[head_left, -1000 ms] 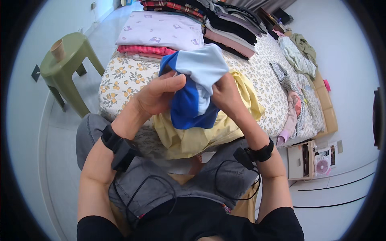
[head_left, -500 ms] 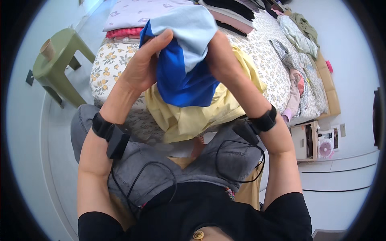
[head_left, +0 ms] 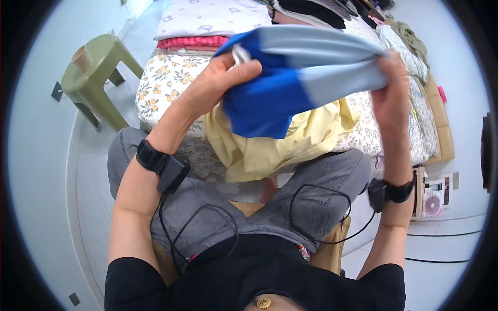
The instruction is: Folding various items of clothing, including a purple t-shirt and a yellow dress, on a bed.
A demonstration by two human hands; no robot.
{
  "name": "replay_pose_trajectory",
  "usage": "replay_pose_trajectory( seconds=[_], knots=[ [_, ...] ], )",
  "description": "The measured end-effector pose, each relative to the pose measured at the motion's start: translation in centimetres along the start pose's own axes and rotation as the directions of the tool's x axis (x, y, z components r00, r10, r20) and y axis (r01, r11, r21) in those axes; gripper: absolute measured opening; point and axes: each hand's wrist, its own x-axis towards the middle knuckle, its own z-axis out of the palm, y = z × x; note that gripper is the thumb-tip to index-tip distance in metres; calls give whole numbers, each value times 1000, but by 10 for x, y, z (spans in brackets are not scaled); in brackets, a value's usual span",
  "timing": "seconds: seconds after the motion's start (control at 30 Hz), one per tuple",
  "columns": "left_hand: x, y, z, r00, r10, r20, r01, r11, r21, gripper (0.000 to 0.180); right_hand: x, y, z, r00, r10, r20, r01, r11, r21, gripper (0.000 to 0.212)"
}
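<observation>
A two-tone piece of clothing, dark blue on one side and light blue on the other, hangs stretched between my hands above the bed. My left hand grips its dark blue end, thumb on top, with a small white patch showing by the fingers. My right hand is closed on the light blue end, slightly blurred. What kind of garment it is I cannot make out. Under it, a pale yellow cloth lies crumpled over the bed's near edge, partly hidden by the blue fabric.
The bed has a lemon-print sheet. Folded clothes are stacked at its far side, beside a pale lilac folded cloth on red checked fabric. Loose garments lie at right. A green stool bearing a cup stands left.
My right hand has moved well to the right, drawing the bunched light blue part out into a stretched length. My left hand keeps its hold on the dark blue part.
</observation>
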Motion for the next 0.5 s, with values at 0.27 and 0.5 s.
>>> replay_pose_trajectory(
  seconds=[0.27,0.5],
  knots=[
    [10,10,-3,980,149,131,-197,795,574,25,69,-35,-191,913,-256,-318,219,965,-148,11],
    [11,-29,0,974,164,156,-191,222,956,69,30,68,-156,925,-374,-69,140,502,-853,50]
  ],
)
